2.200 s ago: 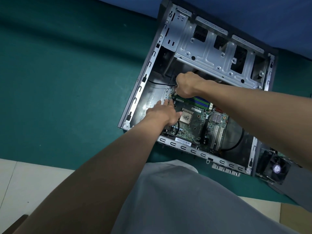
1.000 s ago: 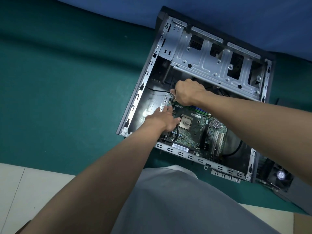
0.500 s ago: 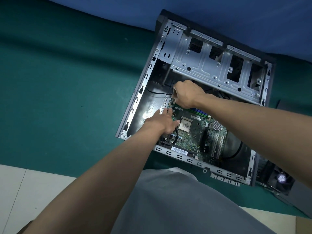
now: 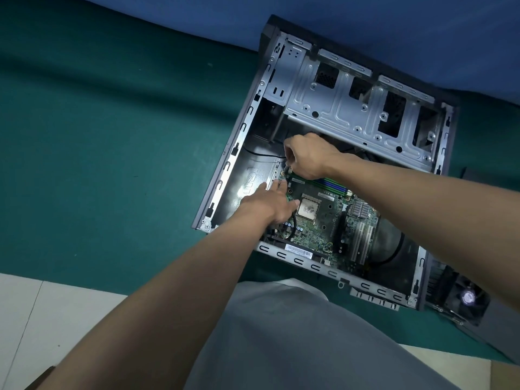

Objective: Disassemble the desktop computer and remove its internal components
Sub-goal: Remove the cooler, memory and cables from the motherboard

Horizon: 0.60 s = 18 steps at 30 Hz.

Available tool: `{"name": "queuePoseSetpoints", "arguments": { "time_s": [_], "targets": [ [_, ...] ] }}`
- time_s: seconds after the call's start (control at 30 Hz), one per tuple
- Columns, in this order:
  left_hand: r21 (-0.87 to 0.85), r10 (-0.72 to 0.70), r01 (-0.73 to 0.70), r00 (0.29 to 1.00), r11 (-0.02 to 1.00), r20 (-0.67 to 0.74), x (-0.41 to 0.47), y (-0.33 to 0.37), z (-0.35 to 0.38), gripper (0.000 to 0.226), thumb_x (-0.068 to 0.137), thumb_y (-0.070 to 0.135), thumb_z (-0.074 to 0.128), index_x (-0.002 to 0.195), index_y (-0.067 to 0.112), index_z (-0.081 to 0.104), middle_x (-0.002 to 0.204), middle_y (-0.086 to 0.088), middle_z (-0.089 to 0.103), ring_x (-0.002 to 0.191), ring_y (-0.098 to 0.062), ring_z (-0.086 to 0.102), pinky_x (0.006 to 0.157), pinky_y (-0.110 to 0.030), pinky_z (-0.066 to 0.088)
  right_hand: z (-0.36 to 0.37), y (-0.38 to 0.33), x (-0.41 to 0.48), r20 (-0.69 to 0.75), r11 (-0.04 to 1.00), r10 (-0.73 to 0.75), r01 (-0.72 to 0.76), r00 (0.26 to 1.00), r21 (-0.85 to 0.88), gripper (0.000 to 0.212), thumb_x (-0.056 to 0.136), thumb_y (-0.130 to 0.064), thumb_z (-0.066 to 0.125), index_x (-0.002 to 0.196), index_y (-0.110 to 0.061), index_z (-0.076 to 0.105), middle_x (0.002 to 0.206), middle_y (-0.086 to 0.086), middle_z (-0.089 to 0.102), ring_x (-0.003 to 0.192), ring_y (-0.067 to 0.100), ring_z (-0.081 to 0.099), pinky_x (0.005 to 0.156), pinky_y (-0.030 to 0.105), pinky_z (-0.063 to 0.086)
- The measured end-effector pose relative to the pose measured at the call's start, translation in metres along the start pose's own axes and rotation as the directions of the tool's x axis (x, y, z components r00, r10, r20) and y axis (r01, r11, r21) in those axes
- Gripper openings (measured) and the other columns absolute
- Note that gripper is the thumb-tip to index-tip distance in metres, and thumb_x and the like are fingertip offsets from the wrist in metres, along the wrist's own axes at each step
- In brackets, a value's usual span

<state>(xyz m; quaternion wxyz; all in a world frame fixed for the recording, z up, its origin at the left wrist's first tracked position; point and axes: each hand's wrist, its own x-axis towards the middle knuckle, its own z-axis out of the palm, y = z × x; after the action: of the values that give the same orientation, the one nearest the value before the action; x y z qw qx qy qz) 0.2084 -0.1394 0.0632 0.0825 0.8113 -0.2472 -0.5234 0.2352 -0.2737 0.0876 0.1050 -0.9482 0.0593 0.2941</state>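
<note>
Neither hand has shifted over the last half second. The left hand [image 4: 267, 205] lies with its fingers [image 4: 274, 191] straight and released, resting on the left edge of the motherboard [image 4: 323, 223] beside the bare processor [image 4: 308, 208]. The board sits inside the open case [image 4: 225, 175] on the green table [image 4: 112, 136]. Farther in, the right hand [image 4: 308, 156] is clenched round a small dark object [image 4: 286, 166] at the board's far corner, but the knuckles hide what it is. The right forearm covers part of the memory slots [image 4: 334, 183]. The metal drive cage [image 4: 337, 108] spans the case's far end.
</note>
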Motion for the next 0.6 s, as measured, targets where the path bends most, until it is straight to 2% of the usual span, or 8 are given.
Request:
{"name": "queuePoseSetpoints", "arguments": {
  "time_s": [0.07, 0.17, 0.2, 0.27, 0.37, 0.43, 0.53, 0.6],
  "targets": [
    [-0.002, -0.003, 0.003, 1.0, 1.0, 0.001, 0.0002, 0.0, -0.0001, 0.066, 0.103, 0.051, 0.022, 0.155, 0.022, -0.007, 0.161, 0.004, -0.013, 0.148, -0.023, -0.013, 0.118, -0.057, 0.006, 0.0023, 0.0, -0.0005, -0.004, 1.0, 0.012, -0.012, 1.0, -0.01, 0.007, 0.089, -0.019, 0.056, 0.09, -0.016, 0.049, 0.09, 0.005, 0.055, 0.08, 0.025, 0.052, 0.064, 0.036, 0.043],
    [-0.003, -0.007, 0.007, 1.0, 1.0, 0.004, 0.0002, 0.0005, 0.0002, 0.066, 0.103, 0.051, 0.022, 0.154, 0.022, -0.006, 0.161, 0.004, -0.013, 0.148, -0.023, -0.013, 0.118, -0.058, 0.006, 0.0048, 0.001, 0.0002, -0.047, 0.988, 0.096, -0.101, 0.994, -0.119, 0.045, 0.097, -0.053, 0.037, 0.076, -0.013, 0.043, 0.074, 0.001, 0.047, 0.066, 0.02, 0.048, 0.059, 0.035, 0.037],
    [-0.004, -0.007, 0.007, 1.0, 1.0, 0.003, 0.0001, 0.0006, 0.0003, 0.066, 0.103, 0.051, 0.022, 0.154, 0.022, -0.007, 0.161, 0.004, -0.013, 0.148, -0.023, -0.013, 0.118, -0.058, 0.006, 0.0043, 0.0015, 0.0005, -0.058, 0.987, 0.103, -0.109, 0.993, -0.116, 0.046, 0.098, -0.052, 0.034, 0.071, -0.015, 0.041, 0.071, 0.0, 0.045, 0.064, 0.019, 0.047, 0.059, 0.035, 0.037],
    [-0.004, -0.004, 0.004, 1.0, 1.0, 0.001, -0.0006, 0.0006, 0.0002, 0.066, 0.103, 0.051, 0.022, 0.154, 0.022, -0.007, 0.161, 0.004, -0.012, 0.148, -0.023, -0.013, 0.118, -0.058, 0.006, 0.0033, 0.0011, 0.0004, -0.044, 0.994, 0.06, -0.064, 0.997, -0.087, 0.035, 0.099, -0.035, 0.044, 0.07, -0.016, 0.04, 0.076, 0.004, 0.049, 0.066, 0.021, 0.047, 0.06, 0.034, 0.038],
    [-0.005, -0.001, 0.001, 1.0, 1.0, 0.004, -0.0005, 0.0005, -0.0001, 0.066, 0.103, 0.05, 0.022, 0.155, 0.022, -0.007, 0.161, 0.005, -0.012, 0.148, -0.023, -0.013, 0.118, -0.057, 0.007, 0.0031, 0.0023, 0.0008, -0.008, 0.999, 0.004, -0.004, 1.0, -0.031, 0.005, 0.088, -0.012, 0.054, 0.085, -0.014, 0.052, 0.093, 0.009, 0.057, 0.075, 0.025, 0.052, 0.059, 0.033, 0.039],
    [-0.002, -0.007, 0.007, 1.0, 1.0, 0.004, -0.001, 0.0005, -0.0007, 0.066, 0.103, 0.051, 0.023, 0.155, 0.022, -0.007, 0.161, 0.005, -0.012, 0.148, -0.022, -0.013, 0.118, -0.056, 0.008, 0.0035, 0.0009, -0.0003, 0.0, 0.999, 0.011, -0.011, 1.0, -0.035, 0.007, 0.091, -0.022, 0.053, 0.091, -0.016, 0.051, 0.093, 0.005, 0.054, 0.079, 0.026, 0.051, 0.063, 0.034, 0.04],
    [-0.005, -0.01, 0.01, 1.0, 1.0, 0.006, -0.0005, 0.0008, -0.0006, 0.066, 0.103, 0.051, 0.023, 0.155, 0.022, -0.006, 0.161, 0.005, -0.012, 0.148, -0.022, -0.013, 0.118, -0.057, 0.008, 0.0043, 0.0005, -0.0007, -0.027, 0.989, 0.084, -0.087, 0.996, -0.122, 0.042, 0.097, -0.051, 0.035, 0.078, -0.015, 0.044, 0.077, 0.001, 0.044, 0.066, 0.019, 0.045, 0.063, 0.036, 0.039],
    [-0.002, -0.007, 0.007, 1.0, 1.0, 0.006, -0.0007, 0.0008, -0.0002, 0.066, 0.103, 0.051, 0.022, 0.154, 0.022, -0.007, 0.161, 0.005, -0.013, 0.148, -0.023, -0.013, 0.118, -0.057, 0.007, 0.0041, 0.0001, -0.0009, -0.044, 0.988, 0.087, -0.092, 0.995, -0.127, 0.036, 0.099, -0.041, 0.037, 0.077, -0.012, 0.042, 0.077, 0.003, 0.045, 0.067, 0.021, 0.046, 0.062, 0.036, 0.038]
  ]
}}
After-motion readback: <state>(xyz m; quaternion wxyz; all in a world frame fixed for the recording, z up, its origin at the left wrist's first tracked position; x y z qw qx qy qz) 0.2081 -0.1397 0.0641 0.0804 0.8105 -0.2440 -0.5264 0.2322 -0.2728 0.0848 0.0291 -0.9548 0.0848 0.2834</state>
